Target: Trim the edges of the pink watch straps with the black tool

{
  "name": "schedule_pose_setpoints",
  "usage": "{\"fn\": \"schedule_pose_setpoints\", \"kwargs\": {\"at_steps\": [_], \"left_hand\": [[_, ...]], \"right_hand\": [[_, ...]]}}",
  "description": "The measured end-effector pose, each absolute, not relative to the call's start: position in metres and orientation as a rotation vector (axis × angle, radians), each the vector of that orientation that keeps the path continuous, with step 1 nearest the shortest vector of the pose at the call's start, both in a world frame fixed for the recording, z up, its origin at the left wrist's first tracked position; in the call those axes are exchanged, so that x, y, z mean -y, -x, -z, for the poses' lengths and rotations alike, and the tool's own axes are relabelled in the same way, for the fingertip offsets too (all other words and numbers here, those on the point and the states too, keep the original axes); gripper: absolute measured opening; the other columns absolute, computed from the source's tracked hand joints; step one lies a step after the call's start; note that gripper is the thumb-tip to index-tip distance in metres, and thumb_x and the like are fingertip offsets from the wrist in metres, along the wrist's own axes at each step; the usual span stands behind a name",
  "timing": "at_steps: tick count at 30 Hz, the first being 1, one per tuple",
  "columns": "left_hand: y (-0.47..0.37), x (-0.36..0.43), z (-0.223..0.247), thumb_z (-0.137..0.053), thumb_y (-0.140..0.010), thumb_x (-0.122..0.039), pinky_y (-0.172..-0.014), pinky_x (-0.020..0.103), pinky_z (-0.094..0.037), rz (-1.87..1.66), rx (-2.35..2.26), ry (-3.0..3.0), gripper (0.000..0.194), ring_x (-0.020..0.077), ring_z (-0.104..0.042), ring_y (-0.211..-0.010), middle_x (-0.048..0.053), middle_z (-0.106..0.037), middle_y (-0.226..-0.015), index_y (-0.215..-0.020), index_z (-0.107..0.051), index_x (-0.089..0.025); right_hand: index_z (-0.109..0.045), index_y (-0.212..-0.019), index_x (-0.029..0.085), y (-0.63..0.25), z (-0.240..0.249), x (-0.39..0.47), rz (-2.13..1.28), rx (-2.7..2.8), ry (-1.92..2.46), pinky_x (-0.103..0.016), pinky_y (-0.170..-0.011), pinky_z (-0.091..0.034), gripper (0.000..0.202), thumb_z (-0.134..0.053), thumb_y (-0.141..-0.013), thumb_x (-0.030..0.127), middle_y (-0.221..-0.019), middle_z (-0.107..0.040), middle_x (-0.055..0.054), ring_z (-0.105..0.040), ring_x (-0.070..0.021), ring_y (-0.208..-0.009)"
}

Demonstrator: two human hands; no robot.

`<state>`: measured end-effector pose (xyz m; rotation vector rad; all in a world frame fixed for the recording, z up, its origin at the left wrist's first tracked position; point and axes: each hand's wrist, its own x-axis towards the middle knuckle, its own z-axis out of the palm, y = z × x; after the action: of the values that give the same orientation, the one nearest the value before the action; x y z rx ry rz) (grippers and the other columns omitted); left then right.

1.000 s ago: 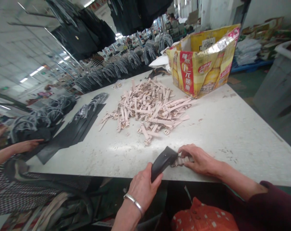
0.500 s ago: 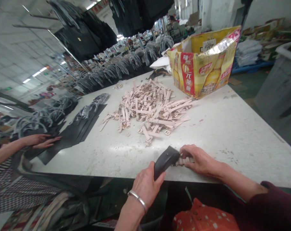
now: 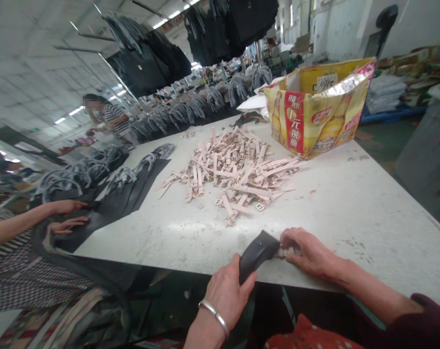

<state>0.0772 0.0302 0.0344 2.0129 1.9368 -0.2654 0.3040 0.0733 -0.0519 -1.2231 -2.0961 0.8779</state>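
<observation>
My left hand (image 3: 227,293), with a silver bangle on its wrist, is wrapped round a black bent-ended hand tool (image 3: 258,254) whose exact kind I cannot make out. The tool's far end tilts toward my right hand (image 3: 307,249). Between the thumb and fingers of that hand is a small pale strap (image 3: 287,251), partly covered by the fingers and lying low at the table's near edge. Beyond both hands lies a heap of pale pink buckle straps (image 3: 238,167) with gold-coloured buckles.
A yellow beer carton (image 3: 316,116) stands on the white table (image 3: 372,208) behind the heap, to the right. At left, a co-worker's hands (image 3: 69,215) rest on black bag pieces (image 3: 129,194). Black bags (image 3: 143,65) hang overhead. A grey bin (image 3: 427,140) is at far right.
The whole view has shifted, so the table and things appear slightly lower and further right. Both my hands keep their grips. The co-worker's hands have moved a little on the black pieces.
</observation>
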Motion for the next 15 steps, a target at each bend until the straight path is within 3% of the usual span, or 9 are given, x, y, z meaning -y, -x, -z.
{"fn": "schedule_pose_setpoints", "kwargs": {"at_steps": [8, 15], "left_hand": [[-0.059, -0.022, -0.026, -0.041, -0.085, -0.046, -0.073, 0.029, -0.045, 0.232, -2.001, -1.948, 0.044, 0.0234, -0.065, -0.088, 0.009, -0.069, -0.093, -0.116, -0.050, -0.017], [-0.039, -0.001, -0.023, -0.039, -0.087, -0.043, -0.073, 0.029, -0.045, 0.180, -2.082, -1.847, 0.038, 0.0227, -0.066, -0.085, 0.009, -0.070, -0.091, -0.111, -0.051, -0.016]], "right_hand": [[-0.056, -0.085, 0.021, -0.362, 0.045, -0.107, -0.715, 2.110, 1.471, -0.025, -0.064, -0.039, 0.013, -0.054, -0.072, 0.018, -0.081, -0.060, -0.002, -0.054, -0.0153, -0.071], [-0.062, -0.085, 0.021, -0.453, 0.058, -0.172, -0.264, 1.995, 1.886, -0.028, -0.062, -0.041, 0.016, -0.055, -0.071, 0.022, -0.078, -0.065, -0.004, -0.059, -0.0202, -0.070]]}}
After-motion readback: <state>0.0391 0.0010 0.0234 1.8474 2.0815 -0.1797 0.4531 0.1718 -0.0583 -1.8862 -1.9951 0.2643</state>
